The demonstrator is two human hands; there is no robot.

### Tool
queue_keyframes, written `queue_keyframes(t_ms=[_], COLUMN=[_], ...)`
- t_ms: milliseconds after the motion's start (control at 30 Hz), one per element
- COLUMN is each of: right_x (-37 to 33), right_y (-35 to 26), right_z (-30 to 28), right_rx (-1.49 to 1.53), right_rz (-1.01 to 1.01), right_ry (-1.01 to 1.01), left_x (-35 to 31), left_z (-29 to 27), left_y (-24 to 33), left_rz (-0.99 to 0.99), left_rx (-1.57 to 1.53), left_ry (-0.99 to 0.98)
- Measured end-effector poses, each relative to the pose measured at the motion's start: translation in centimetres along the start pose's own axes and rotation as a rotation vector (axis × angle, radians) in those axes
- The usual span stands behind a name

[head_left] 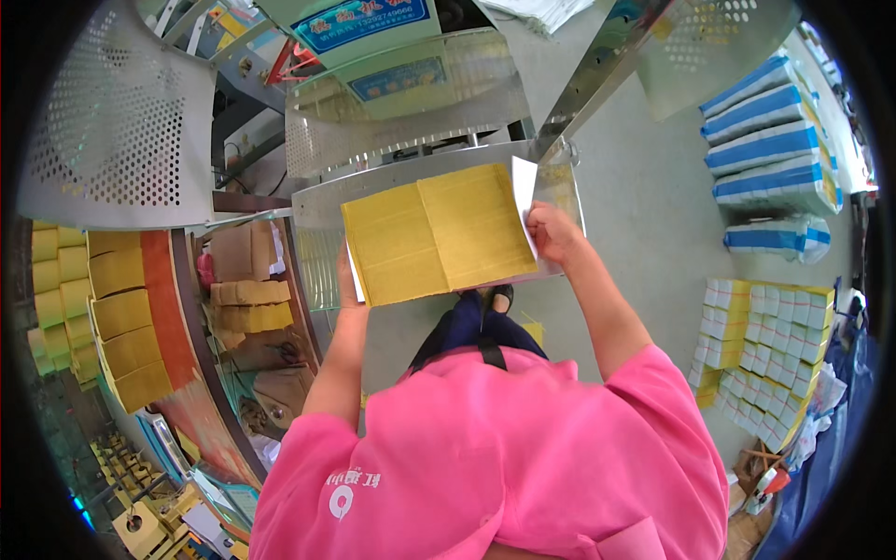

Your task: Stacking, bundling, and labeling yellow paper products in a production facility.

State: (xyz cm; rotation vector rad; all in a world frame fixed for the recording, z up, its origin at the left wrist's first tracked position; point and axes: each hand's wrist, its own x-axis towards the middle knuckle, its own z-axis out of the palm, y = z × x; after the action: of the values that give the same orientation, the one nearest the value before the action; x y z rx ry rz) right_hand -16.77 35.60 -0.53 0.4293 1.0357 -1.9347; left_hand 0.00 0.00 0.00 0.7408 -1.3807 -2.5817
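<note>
1. Between my two hands is the creased yellow sheet (392, 238), lying nearly flat; whether it is one layer or a pile, I can't tell.
2. At its right end, my right hand (557, 233) is curled closed on a white flap (523, 191), most of its fingers folded out of sight.
3. At its left end, my left hand (347, 278) grips the edge beside a white strip; its fingers are hidden underneath.
4. Beneath and beyond my hands runs a metal ledge (317, 201), its middle covered by the sheet.
5. Farther ahead of them stands a clear guard (401, 103); the machine behind it is cut off.
6. Well to the left of my left hand, yellow stacks (121, 289) sit by a reddish board (168, 280).
7. Well to the right of my right hand are blue-and-white bundles (761, 154) and white-ended stacks (775, 341), their contents unclear.
8. Nearer me than my hands, dark trousers (467, 322) show, partly hidden by my pink shirt (523, 439).
</note>
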Motion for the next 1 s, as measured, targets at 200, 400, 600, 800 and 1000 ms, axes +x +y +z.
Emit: queue_keyframes(t_ms=[200, 400, 600, 800, 1000], right_x=[-1.8, -1.7, -3.3, -3.9, -3.2], right_y=[-0.5, 1.5, 1.2, 0.9, 0.5], right_z=[3.8, 4.7, 5.0, 5.4, 4.4], right_rx=[-0.561, -0.767, -1.147, -1.220, -1.121], right_rz=[-0.375, -0.509, -0.661, -0.755, -0.730], right_ry=[0.388, 0.501, 0.532, 0.479, 0.337], left_x=[-1.5, -1.9, -2.0, -2.3, -2.6], left_z=[4.9, 4.0, 4.2, 5.5, 6.0], left_y=[3.2, 3.3, 3.1, 3.6, 3.6], left_rz=[-0.139, -0.121, -0.148, -0.165, -0.142], left_rx=[-0.148, -0.031, -0.028, -0.017, -0.010], left_ry=[-0.081, -0.103, -0.101, -0.088, -0.082])
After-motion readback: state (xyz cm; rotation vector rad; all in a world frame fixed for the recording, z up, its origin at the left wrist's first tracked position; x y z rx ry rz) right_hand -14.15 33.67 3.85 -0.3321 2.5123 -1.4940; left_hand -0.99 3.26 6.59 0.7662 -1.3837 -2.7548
